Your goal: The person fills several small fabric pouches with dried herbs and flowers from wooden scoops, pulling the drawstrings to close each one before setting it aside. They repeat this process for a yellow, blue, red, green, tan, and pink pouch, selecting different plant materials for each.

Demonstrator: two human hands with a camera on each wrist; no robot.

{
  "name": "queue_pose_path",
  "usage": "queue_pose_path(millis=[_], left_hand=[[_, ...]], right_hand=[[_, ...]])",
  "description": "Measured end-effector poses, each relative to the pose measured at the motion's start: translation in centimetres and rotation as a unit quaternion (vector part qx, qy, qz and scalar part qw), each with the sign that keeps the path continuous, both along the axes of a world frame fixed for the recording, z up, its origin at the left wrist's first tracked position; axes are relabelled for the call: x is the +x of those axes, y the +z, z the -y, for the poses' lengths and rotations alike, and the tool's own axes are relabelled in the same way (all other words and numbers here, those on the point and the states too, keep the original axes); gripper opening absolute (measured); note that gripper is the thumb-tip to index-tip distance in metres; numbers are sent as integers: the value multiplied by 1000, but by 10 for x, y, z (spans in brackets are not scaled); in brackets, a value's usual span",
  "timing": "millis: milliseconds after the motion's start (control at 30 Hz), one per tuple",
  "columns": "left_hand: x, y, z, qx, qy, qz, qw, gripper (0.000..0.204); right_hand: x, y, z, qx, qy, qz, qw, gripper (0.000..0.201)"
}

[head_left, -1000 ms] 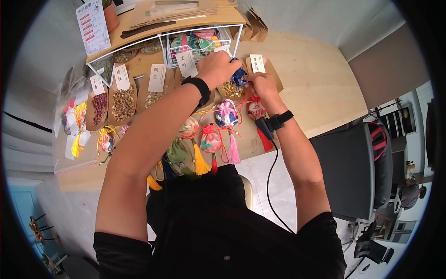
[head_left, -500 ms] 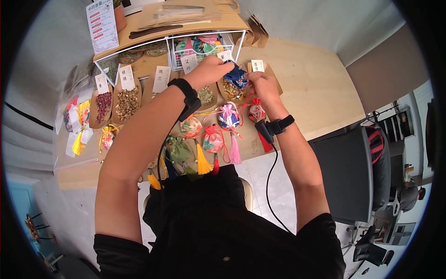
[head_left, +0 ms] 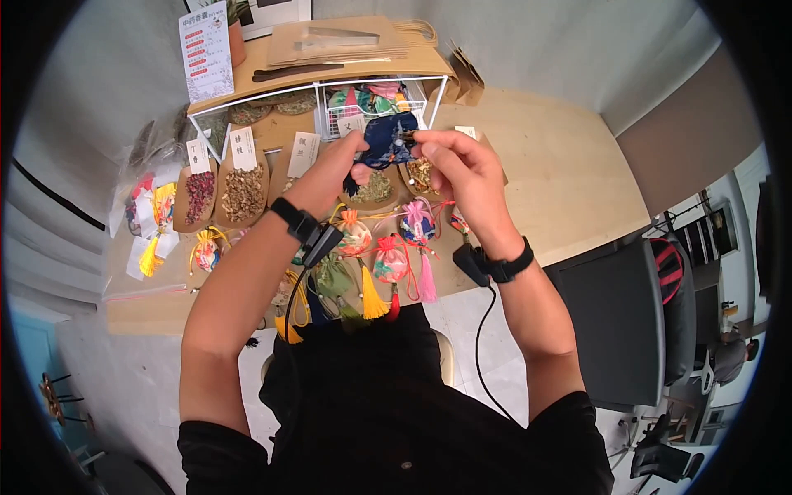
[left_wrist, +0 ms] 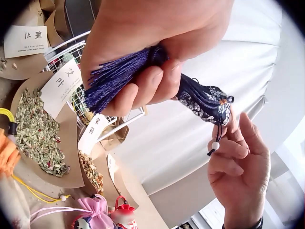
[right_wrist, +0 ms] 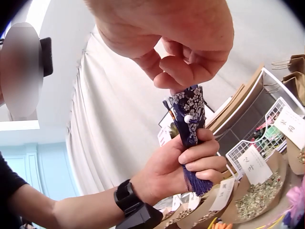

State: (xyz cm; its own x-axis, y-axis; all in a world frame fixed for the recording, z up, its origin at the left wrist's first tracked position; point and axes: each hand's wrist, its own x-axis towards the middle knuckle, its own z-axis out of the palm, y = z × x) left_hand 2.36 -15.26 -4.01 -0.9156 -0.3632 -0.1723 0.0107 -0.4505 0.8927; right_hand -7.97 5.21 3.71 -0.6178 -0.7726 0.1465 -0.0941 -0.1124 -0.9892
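A navy floral drawstring sachet pouch (head_left: 388,142) is held up between both hands, above the dried herbs at the middle of the table. My left hand (head_left: 337,163) grips its lower end, and the dark blue tassel (left_wrist: 114,83) pokes out of that fist. At the pouch's upper end, my right hand (head_left: 469,172) pinches the mouth with curled fingertips. A white bead (right_wrist: 188,118) on a dark cord dangles beside the cloth. The inside of the pouch is hidden.
Labelled paper trays hold dried herbs (head_left: 244,195) in a row behind the hands. Several finished sachets with tassels, one pink (head_left: 391,262), lie along the near edge. Behind stands a white-framed shelf (head_left: 322,83) with a wire basket (left_wrist: 78,102) of pouches.
The pouch has come left and up, away from the right-hand herb tray. My left hand has shifted down to its tassel end, while the right keeps hold of the other end.
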Motion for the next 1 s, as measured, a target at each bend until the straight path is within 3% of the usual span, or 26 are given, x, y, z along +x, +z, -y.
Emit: queue_pose_path(millis=[167, 267, 467, 600, 700, 800, 833, 900, 1000], left_hand=[[41, 20, 3, 43, 24, -94, 994, 23], [68, 40, -11, 8, 129, -52, 990, 26], [99, 40, 1, -43, 68, -44, 996, 34], [89, 34, 0, -76, 73, -8, 994, 35], [70, 5, 8, -79, 111, 36, 990, 34], [55, 9, 3, -68, 45, 0, 997, 33], [48, 12, -3, -76, 61, 16, 995, 32], [33, 22, -17, -93, 92, 47, 990, 32], [16, 33, -30, -111, 55, 33, 992, 30]], right_hand=[[27, -2, -12, -72, -10, -50, 996, 17], [38, -6, -17, -80, -9, -76, 994, 15], [42, -24, -14, -74, 19, -104, 992, 16], [45, -19, -4, -69, -26, -148, 986, 16], [37, -17, 2, -71, -40, -225, 971, 19], [23, -23, 8, -65, -17, -244, 967, 23], [18, -24, 9, -57, -24, -262, 963, 26], [4, -30, 10, -28, -20, -237, 971, 26], [-15, -40, 9, 41, -27, -190, 981, 28]])
